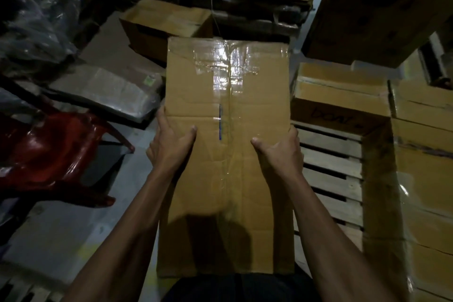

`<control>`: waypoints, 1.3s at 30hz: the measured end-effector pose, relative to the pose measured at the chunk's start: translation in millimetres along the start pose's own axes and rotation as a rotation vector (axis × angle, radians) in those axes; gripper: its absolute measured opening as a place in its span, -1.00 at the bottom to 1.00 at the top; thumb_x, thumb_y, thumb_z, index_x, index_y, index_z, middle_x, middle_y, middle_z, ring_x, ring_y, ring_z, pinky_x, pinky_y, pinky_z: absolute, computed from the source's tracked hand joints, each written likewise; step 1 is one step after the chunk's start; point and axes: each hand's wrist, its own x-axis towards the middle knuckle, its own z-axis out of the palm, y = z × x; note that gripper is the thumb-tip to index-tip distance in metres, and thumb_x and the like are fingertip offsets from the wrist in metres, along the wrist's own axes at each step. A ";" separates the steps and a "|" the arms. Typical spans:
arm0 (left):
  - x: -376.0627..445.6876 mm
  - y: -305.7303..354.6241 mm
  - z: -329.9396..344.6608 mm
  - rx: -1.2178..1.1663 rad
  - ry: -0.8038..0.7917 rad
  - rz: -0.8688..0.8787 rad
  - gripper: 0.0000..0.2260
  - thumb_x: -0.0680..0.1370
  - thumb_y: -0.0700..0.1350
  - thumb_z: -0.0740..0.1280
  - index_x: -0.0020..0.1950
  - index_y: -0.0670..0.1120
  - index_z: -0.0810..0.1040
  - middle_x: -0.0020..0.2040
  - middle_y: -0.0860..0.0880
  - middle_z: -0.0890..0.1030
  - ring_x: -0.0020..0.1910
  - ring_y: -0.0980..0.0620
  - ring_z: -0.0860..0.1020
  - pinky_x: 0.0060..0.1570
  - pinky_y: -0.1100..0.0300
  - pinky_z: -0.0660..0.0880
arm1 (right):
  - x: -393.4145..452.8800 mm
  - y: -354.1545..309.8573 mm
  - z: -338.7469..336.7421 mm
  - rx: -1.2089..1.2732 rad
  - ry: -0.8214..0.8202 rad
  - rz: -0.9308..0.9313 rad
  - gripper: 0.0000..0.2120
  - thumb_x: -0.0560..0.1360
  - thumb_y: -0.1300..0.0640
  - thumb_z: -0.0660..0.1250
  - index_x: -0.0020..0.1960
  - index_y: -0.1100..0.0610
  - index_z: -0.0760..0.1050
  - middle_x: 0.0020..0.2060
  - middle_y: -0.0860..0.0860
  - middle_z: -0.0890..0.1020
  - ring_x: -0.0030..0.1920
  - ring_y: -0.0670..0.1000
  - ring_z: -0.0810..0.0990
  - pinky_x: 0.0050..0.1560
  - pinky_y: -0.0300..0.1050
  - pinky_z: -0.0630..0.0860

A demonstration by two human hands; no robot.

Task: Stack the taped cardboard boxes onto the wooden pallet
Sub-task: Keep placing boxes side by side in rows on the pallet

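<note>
Mid-carry, we grip the taped box point(226, 144) at frame centre, left hand point(171, 147) and right hand point(279, 152) curled over its side edges; next, swing it right onto the pallet point(331, 169) slats beside stacked boxes point(421, 130).

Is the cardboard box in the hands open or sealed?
Sealed. The cardboard box has its top flaps closed, with clear tape running along the centre seam.

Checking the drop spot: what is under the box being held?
Pallet slats show right of the taped box, grey floor left. Directly beneath is covered.
</note>
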 end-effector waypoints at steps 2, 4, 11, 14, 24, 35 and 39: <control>36.7 11.9 17.8 -0.027 -0.041 -0.023 -0.17 0.40 0.34 0.35 0.51 0.22 -0.06 0.42 -0.09 0.40 0.31 -0.25 0.44 0.28 -0.26 0.34 | 36.5 -6.1 6.1 0.018 -0.003 0.027 -0.07 0.34 -0.26 0.52 0.49 0.11 0.15 0.38 0.10 0.41 0.35 0.18 0.43 0.29 0.15 0.44; 77.3 31.8 34.8 -0.025 -0.066 -0.068 -0.19 0.40 0.33 0.36 0.51 0.14 0.03 0.39 -0.09 0.43 0.32 -0.23 0.44 0.29 -0.25 0.34 | 77.6 -16.4 8.0 0.051 -0.022 0.028 -0.16 0.37 -0.22 0.51 0.44 0.12 0.19 0.35 0.09 0.44 0.33 0.17 0.45 0.26 0.11 0.46; 176.4 94.4 85.0 -0.084 -0.212 -0.005 -0.23 0.42 0.22 0.42 0.50 0.05 0.13 0.38 -0.09 0.42 0.33 -0.20 0.42 0.33 -0.19 0.33 | 186.0 -41.1 -1.2 0.091 -0.058 0.102 -0.12 0.37 -0.18 0.52 0.49 0.04 0.12 0.32 0.09 0.48 0.30 0.18 0.47 0.26 0.10 0.46; 211.8 124.5 111.4 -0.086 -0.307 0.038 -0.15 0.32 0.29 0.39 0.51 0.11 0.11 0.40 -0.07 0.41 0.33 -0.20 0.43 0.29 -0.26 0.37 | 218.2 -42.7 -12.1 0.127 -0.056 0.177 -0.04 0.35 -0.19 0.53 0.52 0.04 0.06 0.33 0.10 0.48 0.29 0.20 0.48 0.27 0.18 0.47; 323.0 257.7 242.7 -0.072 -0.600 0.291 -0.20 0.33 0.22 0.45 0.48 0.13 0.17 0.34 -0.03 0.49 0.27 -0.18 0.49 0.25 -0.22 0.43 | 321.4 -42.3 -59.0 0.214 0.310 0.448 -0.06 0.34 -0.18 0.54 0.51 0.06 0.10 0.31 0.09 0.48 0.28 0.20 0.48 0.22 0.11 0.47; 395.9 410.5 365.8 0.083 -0.965 0.598 -0.32 0.41 0.18 0.42 0.43 0.09 0.19 0.29 -0.05 0.53 0.22 -0.21 0.51 0.21 -0.11 0.44 | 390.6 -80.0 -99.1 0.323 0.757 0.832 -0.08 0.31 -0.20 0.54 0.50 -0.02 0.12 0.31 0.07 0.49 0.28 0.22 0.48 0.25 0.21 0.46; 391.1 437.1 392.7 0.113 -1.070 0.720 -0.25 0.40 0.23 0.41 0.47 0.09 0.13 0.32 -0.07 0.51 0.23 -0.23 0.50 0.20 -0.18 0.44 | 386.1 -81.7 -106.1 0.361 0.866 0.914 -0.11 0.34 -0.17 0.54 0.49 -0.01 0.13 0.33 0.07 0.49 0.29 0.22 0.48 0.25 0.21 0.46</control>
